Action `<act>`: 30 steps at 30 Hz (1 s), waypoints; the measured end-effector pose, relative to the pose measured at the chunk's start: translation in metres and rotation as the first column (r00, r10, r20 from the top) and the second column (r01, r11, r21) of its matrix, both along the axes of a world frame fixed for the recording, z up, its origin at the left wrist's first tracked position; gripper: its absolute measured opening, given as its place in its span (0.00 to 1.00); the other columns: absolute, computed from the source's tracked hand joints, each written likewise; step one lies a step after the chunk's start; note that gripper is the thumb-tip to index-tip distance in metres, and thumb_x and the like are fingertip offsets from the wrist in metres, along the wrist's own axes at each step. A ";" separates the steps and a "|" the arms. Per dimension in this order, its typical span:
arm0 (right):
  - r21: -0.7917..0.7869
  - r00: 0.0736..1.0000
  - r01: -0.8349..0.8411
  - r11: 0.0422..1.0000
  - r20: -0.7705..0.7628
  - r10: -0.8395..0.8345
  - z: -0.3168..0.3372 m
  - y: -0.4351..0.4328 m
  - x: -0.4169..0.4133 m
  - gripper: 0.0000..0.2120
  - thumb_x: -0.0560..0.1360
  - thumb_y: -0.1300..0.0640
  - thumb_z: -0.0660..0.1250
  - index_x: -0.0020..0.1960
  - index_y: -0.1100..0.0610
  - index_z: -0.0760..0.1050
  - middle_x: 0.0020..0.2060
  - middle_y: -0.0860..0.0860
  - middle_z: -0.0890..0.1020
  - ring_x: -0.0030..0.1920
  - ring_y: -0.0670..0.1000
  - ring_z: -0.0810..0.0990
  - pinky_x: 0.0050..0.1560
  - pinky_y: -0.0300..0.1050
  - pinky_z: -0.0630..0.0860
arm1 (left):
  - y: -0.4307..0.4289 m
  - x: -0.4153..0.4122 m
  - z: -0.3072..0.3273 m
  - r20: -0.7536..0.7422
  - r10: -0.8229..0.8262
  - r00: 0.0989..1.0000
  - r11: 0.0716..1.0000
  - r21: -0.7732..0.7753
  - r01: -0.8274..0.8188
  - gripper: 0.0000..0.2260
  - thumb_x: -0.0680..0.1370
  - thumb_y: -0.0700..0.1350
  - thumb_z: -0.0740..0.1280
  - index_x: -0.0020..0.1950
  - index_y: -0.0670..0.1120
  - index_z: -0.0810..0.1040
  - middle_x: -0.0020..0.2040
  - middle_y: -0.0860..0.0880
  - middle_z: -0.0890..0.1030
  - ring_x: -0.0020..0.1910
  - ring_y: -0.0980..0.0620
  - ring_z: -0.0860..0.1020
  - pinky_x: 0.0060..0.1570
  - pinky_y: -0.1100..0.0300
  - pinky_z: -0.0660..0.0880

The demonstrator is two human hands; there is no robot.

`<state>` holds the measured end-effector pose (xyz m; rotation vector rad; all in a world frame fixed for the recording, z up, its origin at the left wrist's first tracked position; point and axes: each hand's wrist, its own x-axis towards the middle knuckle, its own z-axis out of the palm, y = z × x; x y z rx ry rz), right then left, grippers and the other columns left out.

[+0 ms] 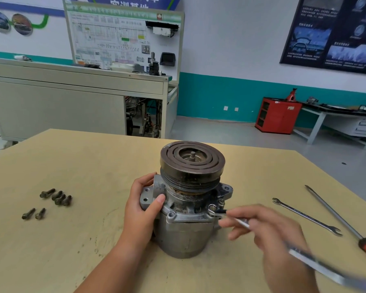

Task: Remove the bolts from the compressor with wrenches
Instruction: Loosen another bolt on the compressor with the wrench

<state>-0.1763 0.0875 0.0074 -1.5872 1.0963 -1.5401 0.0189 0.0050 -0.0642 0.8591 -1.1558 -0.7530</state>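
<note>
A grey metal compressor [184,231] stands upright mid-table with its dark grooved pulley [192,160] on top. My left hand [143,208] grips its left mounting ear, thumb across the flange. My right hand [268,231] holds a long steel wrench [241,222] whose open jaw sits on a bolt [212,207] at the right front of the flange; the hand and the wrench tail are motion-blurred. Another bolt [171,214] stands in the flange front. Several removed bolts [56,196] lie on the table at left, two more [34,214] just below them.
A spare open-end wrench [306,216] and a long screwdriver with a red-orange handle [344,223] lie on the wooden table [82,166] at right. Beyond the table stand a grey training bench, a red cabinet and a side workbench.
</note>
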 end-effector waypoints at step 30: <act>0.183 0.983 -0.149 0.972 0.137 0.125 0.005 -0.027 -0.016 0.13 0.56 0.58 0.59 0.32 0.58 0.82 0.26 0.61 0.81 0.21 0.52 0.74 0.20 0.32 0.61 | 0.000 0.001 -0.002 0.006 0.018 1.000 0.999 0.046 -0.019 0.26 0.63 0.56 0.67 0.59 0.49 0.74 0.52 0.52 0.81 0.50 0.48 0.81 0.49 0.47 0.78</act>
